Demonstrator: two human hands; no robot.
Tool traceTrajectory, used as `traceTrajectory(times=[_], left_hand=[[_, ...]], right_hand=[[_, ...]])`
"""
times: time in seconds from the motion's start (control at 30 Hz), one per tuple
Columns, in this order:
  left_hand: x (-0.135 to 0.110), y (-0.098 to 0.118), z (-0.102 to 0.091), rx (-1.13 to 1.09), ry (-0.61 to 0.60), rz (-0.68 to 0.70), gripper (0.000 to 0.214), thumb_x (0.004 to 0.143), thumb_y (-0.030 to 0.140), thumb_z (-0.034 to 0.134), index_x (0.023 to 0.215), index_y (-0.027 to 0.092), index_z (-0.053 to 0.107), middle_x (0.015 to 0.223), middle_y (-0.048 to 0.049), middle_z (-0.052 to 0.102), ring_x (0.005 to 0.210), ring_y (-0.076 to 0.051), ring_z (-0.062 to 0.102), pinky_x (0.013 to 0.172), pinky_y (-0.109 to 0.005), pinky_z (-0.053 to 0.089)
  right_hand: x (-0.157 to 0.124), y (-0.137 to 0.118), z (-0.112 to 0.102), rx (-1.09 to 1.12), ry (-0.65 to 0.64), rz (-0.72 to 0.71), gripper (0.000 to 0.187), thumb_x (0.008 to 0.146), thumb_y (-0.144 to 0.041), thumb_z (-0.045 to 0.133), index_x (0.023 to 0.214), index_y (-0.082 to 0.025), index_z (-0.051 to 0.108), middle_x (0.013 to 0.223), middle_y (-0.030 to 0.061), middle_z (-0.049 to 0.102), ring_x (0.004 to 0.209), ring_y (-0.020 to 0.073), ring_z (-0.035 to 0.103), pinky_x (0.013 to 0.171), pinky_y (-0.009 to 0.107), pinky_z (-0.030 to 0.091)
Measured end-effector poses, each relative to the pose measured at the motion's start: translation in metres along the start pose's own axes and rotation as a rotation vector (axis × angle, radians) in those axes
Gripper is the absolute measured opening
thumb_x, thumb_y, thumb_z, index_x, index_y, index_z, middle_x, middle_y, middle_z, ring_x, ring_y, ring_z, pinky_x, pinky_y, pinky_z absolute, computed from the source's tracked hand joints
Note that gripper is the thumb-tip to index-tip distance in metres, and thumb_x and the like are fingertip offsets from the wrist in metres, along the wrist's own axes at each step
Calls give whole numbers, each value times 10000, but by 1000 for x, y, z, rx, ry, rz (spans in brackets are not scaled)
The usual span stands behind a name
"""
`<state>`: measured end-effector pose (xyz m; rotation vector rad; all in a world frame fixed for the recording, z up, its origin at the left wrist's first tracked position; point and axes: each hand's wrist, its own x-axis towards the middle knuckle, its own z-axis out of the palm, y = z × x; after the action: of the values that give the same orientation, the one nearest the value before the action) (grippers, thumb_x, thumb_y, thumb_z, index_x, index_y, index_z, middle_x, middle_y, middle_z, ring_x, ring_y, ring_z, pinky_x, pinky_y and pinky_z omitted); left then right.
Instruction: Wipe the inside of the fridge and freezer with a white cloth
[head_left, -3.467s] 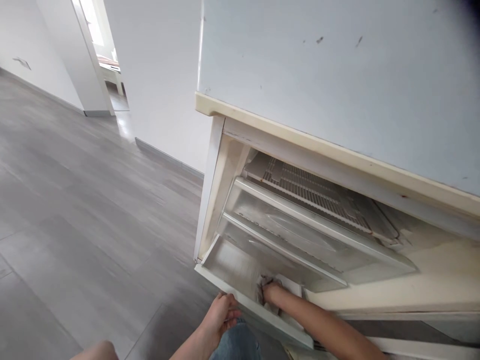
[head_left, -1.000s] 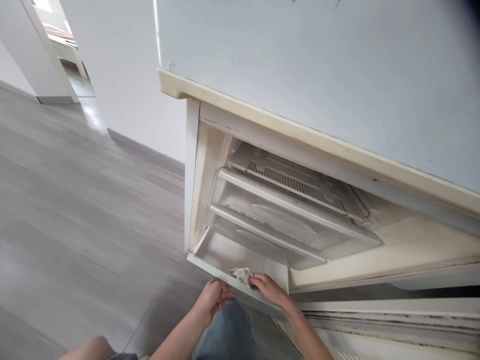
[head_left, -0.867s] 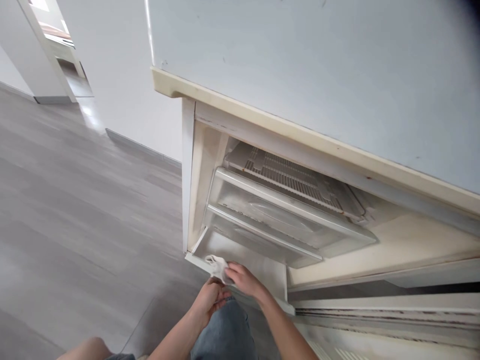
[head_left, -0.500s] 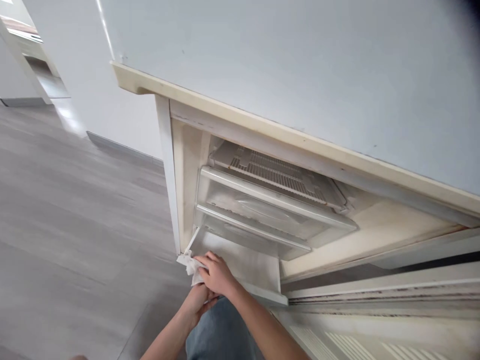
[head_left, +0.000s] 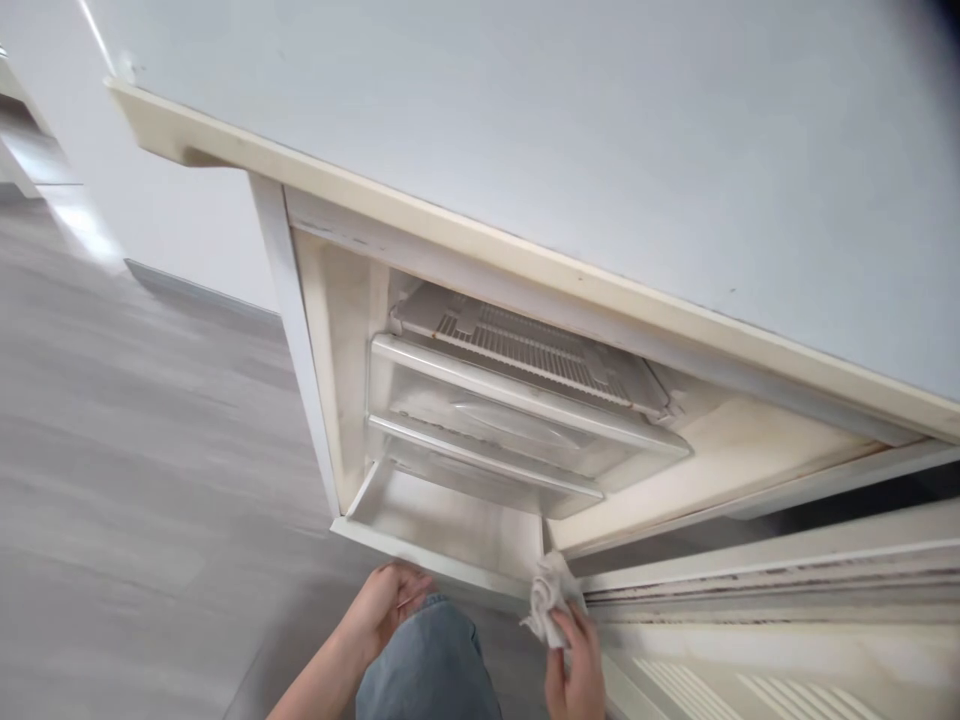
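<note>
A white pulled-out drawer [head_left: 457,572] juts from the bottom of an open freezer compartment [head_left: 330,300]. My left hand [head_left: 394,598] is closed at the drawer's front edge, just beside my knee; its fingertips are partly hidden. At the right front corner of the drawer, my right hand [head_left: 577,665] grips a crumpled white cloth [head_left: 550,598]. The cloth lies against that corner. Above the drawer are two translucent drawer fronts [head_left: 517,420], pushed in, and a white slatted shelf [head_left: 532,345].
The open door [head_left: 750,640], with dark marks along its seal, stands close on my right. A large white surface [head_left: 525,130] with a cream edge overhangs the compartment. Grey wood-look floor [head_left: 150,450] spreads to the left. My bent knee [head_left: 427,665] is below the drawer.
My right hand has carried the cloth from the drawer's left front corner to its right one. My left hand stays near the drawer front, now apart from the right. The view has shifted slightly.
</note>
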<state>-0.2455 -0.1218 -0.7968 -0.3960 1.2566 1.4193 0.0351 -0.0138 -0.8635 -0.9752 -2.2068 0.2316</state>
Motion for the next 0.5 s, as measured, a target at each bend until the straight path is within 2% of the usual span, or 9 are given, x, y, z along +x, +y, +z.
traceTrajectory(times=[0.13,0.2,0.27,0.37,0.5], left_hand=[[6,7,6,12,-38,41,259,569,-54,571,498,186,506,566,-11,621,736,-169,681,691,-238,535],[9,12,9,23,-37,53,237,579,-63,552,530,169,546,624,-22,652,724,-145,670,677,-222,531],[12,18,13,36,-36,59,227,588,-70,533,586,150,592,695,-37,682,718,-129,662,675,-217,532],[19,25,20,48,-37,69,224,595,-70,524,600,145,591,721,-42,686,720,-119,659,689,-213,533],[33,31,32,55,-73,88,204,606,-51,534,616,148,576,683,-21,649,691,-107,643,692,-211,533]], right_hand=[[-24,-15,3,142,286,526,369,910,-461,441,1149,-181,477,1132,202,550,1040,314,586,842,444,500],[-24,-24,3,194,316,690,449,899,-500,436,1205,-171,429,1084,193,558,961,301,611,809,423,513],[-20,-32,5,252,295,773,499,905,-518,400,1253,-161,387,1063,184,558,908,276,620,791,394,519],[-5,-43,13,276,329,817,519,906,-545,371,1271,-176,361,1127,183,546,975,256,599,823,365,504],[24,-51,39,357,396,804,491,885,-548,434,1208,-180,408,1132,142,565,988,222,583,836,345,486]])
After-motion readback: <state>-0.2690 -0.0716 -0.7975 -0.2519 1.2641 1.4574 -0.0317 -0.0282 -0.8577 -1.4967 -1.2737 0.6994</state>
